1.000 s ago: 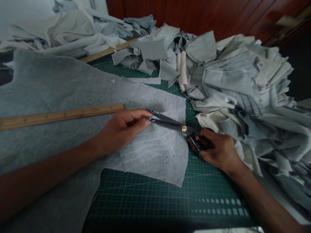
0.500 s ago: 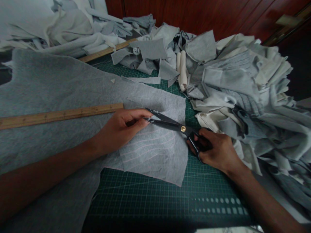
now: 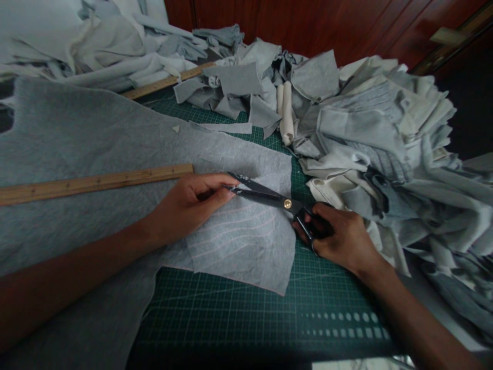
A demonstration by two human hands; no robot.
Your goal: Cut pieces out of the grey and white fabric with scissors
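Black metal scissors point(image 3: 287, 204) over thin grey cloth with faint pink stripes point(image 3: 234, 234), blades slightly parted, gripped by the handles in the right hand point(image 3: 341, 234). Left hand point(image 3: 200, 200) at the scissors' tips, thumb and forefinger nearly meeting; cannot tell whether on cloth. Left of the scissors, flat wooden ruler point(image 3: 96, 183) on a wide grey fabric panel point(image 3: 96, 128).

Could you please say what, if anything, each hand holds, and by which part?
The right hand holds the scissors by the handles. The left hand is at the blade tips; its hold is unclear.
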